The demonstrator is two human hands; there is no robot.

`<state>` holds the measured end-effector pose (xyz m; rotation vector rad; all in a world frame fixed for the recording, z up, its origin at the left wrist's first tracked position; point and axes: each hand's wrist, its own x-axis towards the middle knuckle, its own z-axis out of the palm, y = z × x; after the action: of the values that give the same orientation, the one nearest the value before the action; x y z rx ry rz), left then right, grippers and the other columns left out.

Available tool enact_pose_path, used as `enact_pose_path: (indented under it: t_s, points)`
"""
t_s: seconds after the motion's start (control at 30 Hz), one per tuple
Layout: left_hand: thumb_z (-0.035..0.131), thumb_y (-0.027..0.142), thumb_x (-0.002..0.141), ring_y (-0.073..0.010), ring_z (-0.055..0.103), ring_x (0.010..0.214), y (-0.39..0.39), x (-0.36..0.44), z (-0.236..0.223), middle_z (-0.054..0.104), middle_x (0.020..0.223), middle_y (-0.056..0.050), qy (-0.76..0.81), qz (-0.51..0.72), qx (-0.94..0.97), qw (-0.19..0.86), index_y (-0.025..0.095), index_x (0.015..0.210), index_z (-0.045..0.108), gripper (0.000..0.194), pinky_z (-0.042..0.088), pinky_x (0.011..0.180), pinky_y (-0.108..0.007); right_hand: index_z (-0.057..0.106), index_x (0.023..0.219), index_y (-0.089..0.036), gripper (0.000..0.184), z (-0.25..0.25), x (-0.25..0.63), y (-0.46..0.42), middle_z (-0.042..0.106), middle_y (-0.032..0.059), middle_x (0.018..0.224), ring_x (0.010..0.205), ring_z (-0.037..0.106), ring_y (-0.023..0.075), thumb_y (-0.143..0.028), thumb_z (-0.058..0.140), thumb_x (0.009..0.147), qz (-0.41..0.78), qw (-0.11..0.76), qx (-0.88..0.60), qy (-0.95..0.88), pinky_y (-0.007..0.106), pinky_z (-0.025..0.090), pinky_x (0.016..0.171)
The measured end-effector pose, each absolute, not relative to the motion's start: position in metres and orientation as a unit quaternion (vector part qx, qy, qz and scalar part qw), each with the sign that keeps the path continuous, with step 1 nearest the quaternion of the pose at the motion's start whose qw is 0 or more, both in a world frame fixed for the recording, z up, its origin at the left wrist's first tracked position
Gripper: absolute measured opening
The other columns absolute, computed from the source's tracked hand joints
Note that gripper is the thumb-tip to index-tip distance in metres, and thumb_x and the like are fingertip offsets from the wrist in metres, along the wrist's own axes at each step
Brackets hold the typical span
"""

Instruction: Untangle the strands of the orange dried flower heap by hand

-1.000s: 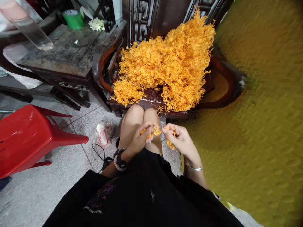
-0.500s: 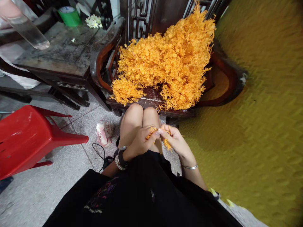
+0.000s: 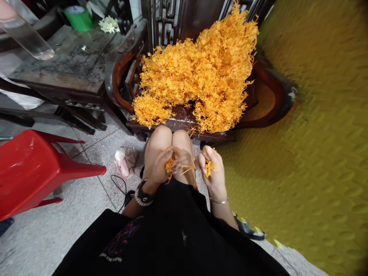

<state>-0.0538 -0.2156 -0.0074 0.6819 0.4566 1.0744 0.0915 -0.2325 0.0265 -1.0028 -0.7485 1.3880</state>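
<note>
My left hand (image 3: 158,165) curls around a small tuft of orange curly strands (image 3: 169,165) above my thighs. It is slightly blurred. A few thin strands stretch from it toward my right hand (image 3: 217,170), which is closed on another orange tuft (image 3: 209,168) beside my right knee. The two hands are apart. In front of my knees, a large heap of the same orange stringy material (image 3: 198,73) covers most of a dark wooden chair seat (image 3: 179,123). I cannot tell what the strands are made of.
A red plastic stool (image 3: 31,168) stands at left. On the dark wooden table (image 3: 77,73) lie a roll of green tape (image 3: 80,22) and pale flowers (image 3: 109,24); another person's hand holds a clear cup (image 3: 28,38) over it. A yellow-brown textured surface (image 3: 310,161) rises at right.
My hands were together at the fingertips and have drawn apart, the left going left and the right going right, with strands stretched between them. The view has shifted slightly.
</note>
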Motion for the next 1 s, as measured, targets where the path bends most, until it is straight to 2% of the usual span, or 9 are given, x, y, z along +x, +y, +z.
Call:
enact_pose_path:
  t_s: [0.1, 0.2, 0.3, 0.4, 0.47, 0.6, 0.77, 0.87, 1.0]
  points:
    - [0.049, 0.041, 0.089, -0.0043, 0.032, 0.041, -0.220, -0.053, -0.002, 0.040, 0.060, 0.006, 0.279, 0.448, 0.395, 0.752, 0.018, 0.093, 0.051, 0.023, 0.023, 0.038, -0.017, 0.039, 0.059, -0.020, 0.040, 0.022, 0.092, -0.229, 0.038, -0.0068, 0.046, 0.041, 0.029, 0.0070, -0.045, 0.055, 0.086, 0.477, 0.595, -0.539, -0.356, 0.024, 0.022, 0.043]
    - [0.049, 0.037, 0.089, -0.0072, 0.041, 0.055, -0.224, -0.048, 0.005, 0.047, 0.071, 0.003, 0.344, 0.409, 0.523, 0.664, 0.019, 0.096, 0.050, 0.020, 0.034, 0.050, -0.020, 0.041, 0.061, -0.020, 0.038, 0.018, 0.093, -0.229, 0.037, -0.0061, 0.054, 0.047, 0.029, 0.0076, -0.045, 0.057, 0.085, 0.380, 0.585, -0.599, -0.393, 0.024, 0.024, 0.047]
    - [0.045, 0.036, 0.091, -0.0092, 0.042, 0.061, -0.226, -0.042, 0.007, 0.047, 0.073, 0.002, 0.345, 0.372, 0.600, 0.619, 0.019, 0.094, 0.048, 0.017, 0.036, 0.058, -0.022, 0.042, 0.063, -0.020, 0.035, 0.018, 0.094, -0.230, 0.033, -0.0063, 0.057, 0.050, 0.028, 0.0079, -0.043, 0.058, 0.084, 0.339, 0.576, -0.614, -0.421, 0.023, 0.025, 0.048]
    - [0.044, 0.037, 0.091, -0.0101, 0.040, 0.061, -0.225, -0.037, 0.003, 0.044, 0.068, 0.003, 0.339, 0.343, 0.641, 0.597, 0.018, 0.080, 0.044, 0.022, 0.034, 0.059, -0.024, 0.044, 0.067, -0.020, 0.032, 0.017, 0.092, -0.232, 0.032, -0.0065, 0.059, 0.050, 0.028, 0.0081, -0.042, 0.059, 0.083, 0.358, 0.566, -0.608, -0.426, 0.023, 0.026, 0.048]
    - [0.051, 0.039, 0.088, -0.0103, 0.038, 0.061, -0.224, -0.034, -0.001, 0.042, 0.066, 0.003, 0.354, 0.332, 0.661, 0.572, 0.018, 0.073, 0.041, 0.027, 0.032, 0.058, -0.024, 0.045, 0.069, -0.020, 0.030, 0.016, 0.090, -0.232, 0.034, -0.0061, 0.060, 0.051, 0.031, 0.0081, -0.043, 0.060, 0.082, 0.394, 0.560, -0.596, -0.420, 0.022, 0.028, 0.048]
    - [0.060, 0.042, 0.081, -0.0105, 0.038, 0.060, -0.220, -0.034, -0.005, 0.044, 0.065, 0.004, 0.381, 0.318, 0.676, 0.545, 0.018, 0.073, 0.042, 0.031, 0.032, 0.057, -0.024, 0.046, 0.069, -0.019, 0.031, 0.018, 0.091, -0.233, 0.037, -0.0063, 0.060, 0.050, 0.033, 0.0069, -0.042, 0.063, 0.080, 0.482, 0.545, -0.558, -0.398, 0.021, 0.028, 0.047]
    - [0.047, 0.042, 0.088, -0.0115, 0.046, 0.061, -0.215, -0.039, 0.001, 0.051, 0.068, 0.003, 0.390, 0.315, 0.673, 0.544, 0.019, 0.078, 0.047, 0.025, 0.034, 0.059, -0.024, 0.048, 0.068, -0.019, 0.032, 0.023, 0.098, -0.232, 0.037, -0.0086, 0.051, 0.039, 0.028, 0.0047, -0.044, 0.066, 0.078, 0.591, 0.483, -0.528, -0.374, 0.021, 0.020, 0.039]
    - [0.041, 0.039, 0.091, -0.0131, 0.048, 0.065, -0.213, -0.042, 0.002, 0.054, 0.072, 0.000, 0.361, 0.306, 0.691, 0.546, 0.018, 0.077, 0.049, 0.027, 0.034, 0.061, -0.026, 0.051, 0.068, -0.018, 0.033, 0.024, 0.102, -0.232, 0.040, -0.0080, 0.049, 0.038, 0.029, 0.0046, -0.046, 0.066, 0.077, 0.615, 0.456, -0.514, -0.387, 0.021, 0.019, 0.039]
    - [0.033, 0.038, 0.094, -0.0135, 0.044, 0.064, -0.211, -0.043, -0.004, 0.049, 0.068, -0.001, 0.320, 0.336, 0.673, 0.575, 0.018, 0.069, 0.044, 0.034, 0.033, 0.060, -0.027, 0.053, 0.065, -0.017, 0.036, 0.026, 0.106, -0.233, 0.045, -0.0065, 0.050, 0.038, 0.030, 0.0045, -0.049, 0.064, 0.078, 0.624, 0.423, -0.507, -0.418, 0.020, 0.019, 0.038]
